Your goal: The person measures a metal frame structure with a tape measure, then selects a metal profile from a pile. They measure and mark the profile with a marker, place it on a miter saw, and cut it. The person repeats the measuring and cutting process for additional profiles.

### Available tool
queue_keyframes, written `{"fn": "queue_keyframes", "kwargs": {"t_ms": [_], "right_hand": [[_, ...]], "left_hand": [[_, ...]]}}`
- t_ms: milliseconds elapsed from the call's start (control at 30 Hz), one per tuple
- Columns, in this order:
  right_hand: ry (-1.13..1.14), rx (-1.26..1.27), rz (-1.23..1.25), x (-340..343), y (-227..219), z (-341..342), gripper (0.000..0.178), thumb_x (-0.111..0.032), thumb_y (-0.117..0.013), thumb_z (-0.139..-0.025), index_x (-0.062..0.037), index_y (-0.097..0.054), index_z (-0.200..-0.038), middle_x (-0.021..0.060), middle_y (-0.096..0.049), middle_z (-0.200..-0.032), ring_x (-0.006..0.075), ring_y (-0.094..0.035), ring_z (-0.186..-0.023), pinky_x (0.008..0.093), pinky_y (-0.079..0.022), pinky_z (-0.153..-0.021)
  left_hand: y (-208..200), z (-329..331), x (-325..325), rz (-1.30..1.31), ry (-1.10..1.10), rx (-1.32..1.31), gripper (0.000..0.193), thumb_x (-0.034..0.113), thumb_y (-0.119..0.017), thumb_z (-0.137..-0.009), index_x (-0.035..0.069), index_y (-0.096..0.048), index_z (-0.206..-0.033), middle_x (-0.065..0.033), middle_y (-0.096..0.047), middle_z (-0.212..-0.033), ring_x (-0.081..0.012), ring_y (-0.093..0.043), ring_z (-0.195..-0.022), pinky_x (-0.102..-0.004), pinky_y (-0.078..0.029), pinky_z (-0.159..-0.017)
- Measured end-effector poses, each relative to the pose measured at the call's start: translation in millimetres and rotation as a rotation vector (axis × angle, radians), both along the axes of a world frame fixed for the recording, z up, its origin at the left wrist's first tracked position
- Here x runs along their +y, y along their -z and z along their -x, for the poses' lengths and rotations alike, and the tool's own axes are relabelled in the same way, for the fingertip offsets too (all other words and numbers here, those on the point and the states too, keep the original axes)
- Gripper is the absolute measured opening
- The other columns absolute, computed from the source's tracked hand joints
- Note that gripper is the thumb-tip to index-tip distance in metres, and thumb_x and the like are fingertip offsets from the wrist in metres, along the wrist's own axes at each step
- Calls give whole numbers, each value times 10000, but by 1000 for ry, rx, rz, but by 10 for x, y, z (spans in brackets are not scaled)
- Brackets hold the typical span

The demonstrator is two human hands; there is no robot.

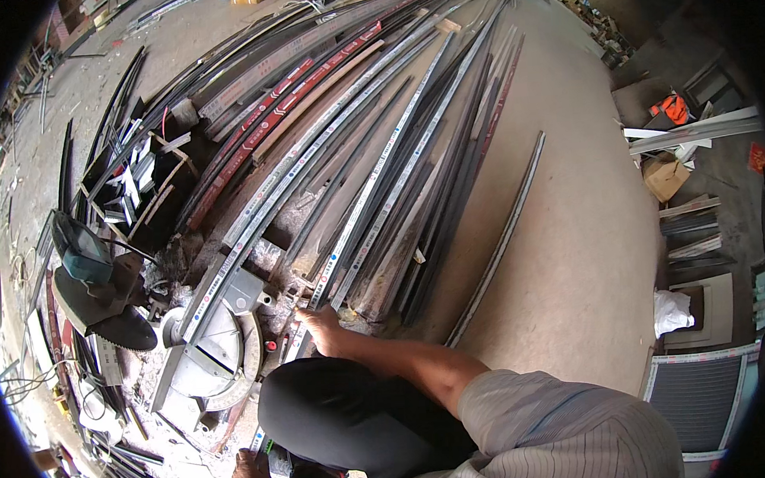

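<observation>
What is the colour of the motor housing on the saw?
The motor housing is dark teal; it shows best in the head view.

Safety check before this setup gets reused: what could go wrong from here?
1. The saw blade shows bare teeth left of the round saw base; a hand straying that way could get cut.
2. The long strip in the right hand runs far out among other strips; swinging it might snag or shift them.
</observation>
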State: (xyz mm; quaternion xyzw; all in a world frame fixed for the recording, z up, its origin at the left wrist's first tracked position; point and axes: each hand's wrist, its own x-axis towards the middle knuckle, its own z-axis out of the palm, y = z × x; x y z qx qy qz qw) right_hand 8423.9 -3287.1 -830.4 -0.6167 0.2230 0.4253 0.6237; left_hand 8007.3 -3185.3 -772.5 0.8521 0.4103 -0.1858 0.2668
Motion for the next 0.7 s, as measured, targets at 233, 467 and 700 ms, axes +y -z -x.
{"fn": "queue_keyframes", "kwargs": {"t_ms": [233,467,700], "right_hand": [[98,26,-204,206,447,-65,436,-186,-775,-863,5,-562,-1191,124,-755,-944,285,-777,-827,476,-499,-618],[35,28,-120,392,255,-239,266,-257,-793,-887,-32,-687,-981,75,-783,-919,192,-766,-845,438,-524,-725],[-206,-29,14,867,-227,-166,162,-242,-772,-856,-88,-746,-815,80,-741,-874,215,-674,-839,367,-489,-655]], "left_hand": [[7,-115,83,-99,52,-130,287,267,-693,-986,43,-559,-1104,-222,-681,-1007,-481,-687,-902,-584,-540,-782],[-101,-381,343,-173,-20,-138,339,261,-699,-988,22,-547,-1174,-251,-645,-1079,-506,-672,-948,-601,-524,-787],[-149,-177,684,-195,-119,-82,333,243,-692,-983,34,-595,-1223,-236,-643,-1131,-486,-648,-1044,-578,-526,-858]]}}
